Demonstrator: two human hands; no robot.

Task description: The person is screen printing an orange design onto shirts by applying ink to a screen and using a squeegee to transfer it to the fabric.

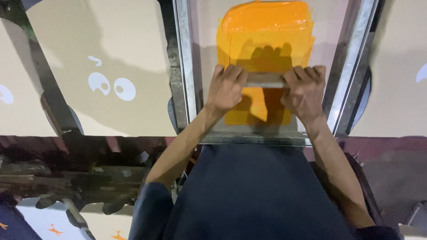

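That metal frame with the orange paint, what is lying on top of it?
Thick orange paint covers the screen in the metal frame, and both hands grip a scraper. Whatever lies beneath is hidden.

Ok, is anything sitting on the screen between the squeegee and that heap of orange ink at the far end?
Nothing visible does. Left hand and right hand both grip the squeegee. Beyond it, the mesh inside the metal frame carries only a smooth orange ink film up to the thick heap at the far end.
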